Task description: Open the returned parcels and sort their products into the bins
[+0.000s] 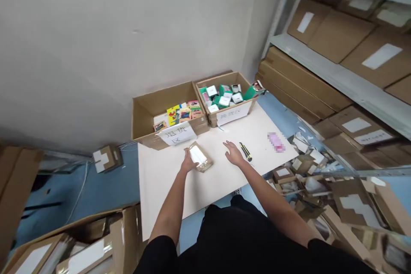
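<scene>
Nearest me, my black-sleeved arms are reaching out over the white surface (pixel 160 180). My left hand (pixel 189 164) is clamping the near end of a small brown parcel (pixel 199 156), which is lying mid-surface, and seems to be steadying it label-up. My right hand (pixel 233 154) is hovering with fingers spread, holding nothing, just beside a utility knife (pixel 245 152). Behind, the left carton (pixel 144 111) is holding colourful little boxes. The right carton (pixel 212 119) is carrying green and white ones.

White board (pixel 180 188) on blue floor: left hand (pixel 189 163) grips a small taped parcel (pixel 199 157); right hand (pixel 233 154) lies flat and spread just beside a utility knife (pixel 245 151). Behind, two open cartons (pixel 143 113) of small boxes, each carrying a paper label.
</scene>
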`<control>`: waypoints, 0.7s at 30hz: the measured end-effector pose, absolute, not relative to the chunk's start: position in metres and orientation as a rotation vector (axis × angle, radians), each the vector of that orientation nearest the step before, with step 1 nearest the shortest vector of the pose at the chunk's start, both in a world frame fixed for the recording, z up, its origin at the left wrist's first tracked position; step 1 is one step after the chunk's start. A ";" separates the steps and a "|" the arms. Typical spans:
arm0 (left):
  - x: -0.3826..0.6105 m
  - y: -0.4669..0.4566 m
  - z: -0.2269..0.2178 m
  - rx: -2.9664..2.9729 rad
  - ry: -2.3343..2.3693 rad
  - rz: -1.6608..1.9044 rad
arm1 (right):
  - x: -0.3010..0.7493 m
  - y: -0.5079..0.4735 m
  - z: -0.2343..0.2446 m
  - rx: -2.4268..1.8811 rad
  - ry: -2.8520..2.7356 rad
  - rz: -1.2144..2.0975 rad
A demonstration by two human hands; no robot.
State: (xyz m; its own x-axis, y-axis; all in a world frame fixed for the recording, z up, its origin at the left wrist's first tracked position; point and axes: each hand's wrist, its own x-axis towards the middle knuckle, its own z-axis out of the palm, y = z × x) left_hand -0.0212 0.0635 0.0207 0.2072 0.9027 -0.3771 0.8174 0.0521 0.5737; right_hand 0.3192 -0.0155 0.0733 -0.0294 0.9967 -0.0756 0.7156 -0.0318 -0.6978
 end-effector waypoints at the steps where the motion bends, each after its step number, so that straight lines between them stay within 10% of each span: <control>1: -0.022 0.063 0.021 1.743 1.628 0.097 | 0.339 -0.020 0.068 -1.825 -1.759 0.813; 21: 0.054 -0.015 0.047 1.638 1.779 -0.388 | 0.433 -0.044 -0.033 -2.627 -1.099 1.200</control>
